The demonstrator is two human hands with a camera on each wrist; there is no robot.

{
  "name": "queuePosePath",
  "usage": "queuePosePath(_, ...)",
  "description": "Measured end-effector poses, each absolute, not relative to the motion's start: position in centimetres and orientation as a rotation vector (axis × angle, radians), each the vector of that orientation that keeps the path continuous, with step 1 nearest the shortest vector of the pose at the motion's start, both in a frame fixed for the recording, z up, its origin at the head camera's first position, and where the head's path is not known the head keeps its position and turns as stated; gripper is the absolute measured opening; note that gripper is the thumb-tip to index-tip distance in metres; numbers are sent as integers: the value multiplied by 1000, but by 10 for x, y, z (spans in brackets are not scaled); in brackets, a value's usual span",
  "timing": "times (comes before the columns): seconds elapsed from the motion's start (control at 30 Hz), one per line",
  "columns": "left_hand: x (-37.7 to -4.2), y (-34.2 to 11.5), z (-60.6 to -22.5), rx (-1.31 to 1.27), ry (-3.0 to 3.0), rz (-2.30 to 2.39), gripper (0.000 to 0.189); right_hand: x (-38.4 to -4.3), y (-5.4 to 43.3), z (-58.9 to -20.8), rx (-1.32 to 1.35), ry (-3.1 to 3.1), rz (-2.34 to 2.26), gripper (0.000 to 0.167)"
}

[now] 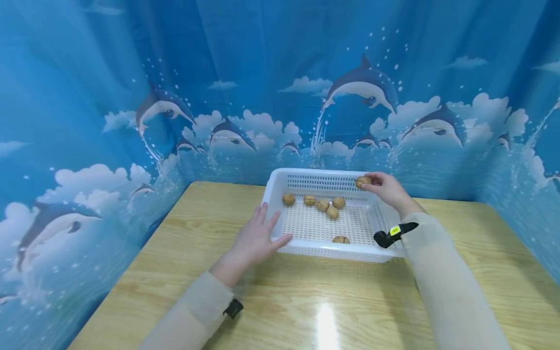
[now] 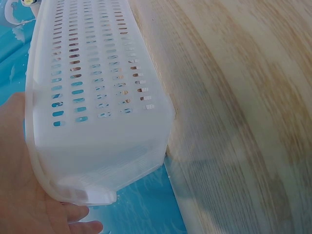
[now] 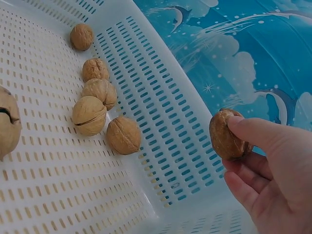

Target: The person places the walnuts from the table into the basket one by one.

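Note:
My right hand (image 1: 387,189) pinches a walnut (image 3: 226,135) between thumb and fingers, over the far right part of a white plastic basket (image 1: 334,250). With fingers spread, my left hand (image 1: 255,238) rests at the basket's left front corner; in the left wrist view its palm lies along the rim. Inside the basket, several walnuts (image 3: 124,135) sit on the slotted floor toward the far wall. Another walnut (image 1: 288,199) lies near the left wall. A cracked walnut (image 1: 341,239) lies by the near wall, partly hidden by the rim.
The basket stands on a wood-grain table (image 1: 210,209) near its back edge. A blue curtain (image 1: 262,73) printed with dolphins hangs behind the table and along its sides. Black straps with small devices circle both sleeved wrists.

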State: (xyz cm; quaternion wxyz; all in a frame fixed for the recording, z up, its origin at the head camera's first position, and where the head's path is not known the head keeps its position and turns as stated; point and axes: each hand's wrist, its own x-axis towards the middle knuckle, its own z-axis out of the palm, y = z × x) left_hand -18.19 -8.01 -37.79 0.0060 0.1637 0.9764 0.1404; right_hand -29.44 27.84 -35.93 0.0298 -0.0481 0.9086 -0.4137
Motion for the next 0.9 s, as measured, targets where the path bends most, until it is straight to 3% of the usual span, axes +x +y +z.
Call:
queuePosePath(0.27, -181, -81, -378, 512, 3061, 433, 82, -292, 277, -356, -147, 2790, -1312, 56)
queuePosePath(0.53, -182, -76, -380, 502, 3033, 459, 83, -313, 300, -376, -60, 2745, -1341, 65)
queuePosePath(0.7, -181, -76, -381, 499, 3033, 464, 82, -280, 288, -334, -110, 2674, -1386, 67)
queuePosePath(0.9, -180, -80, -378, 494, 3036, 476, 81, -256, 289, -312, -141, 2636, -1401, 65)
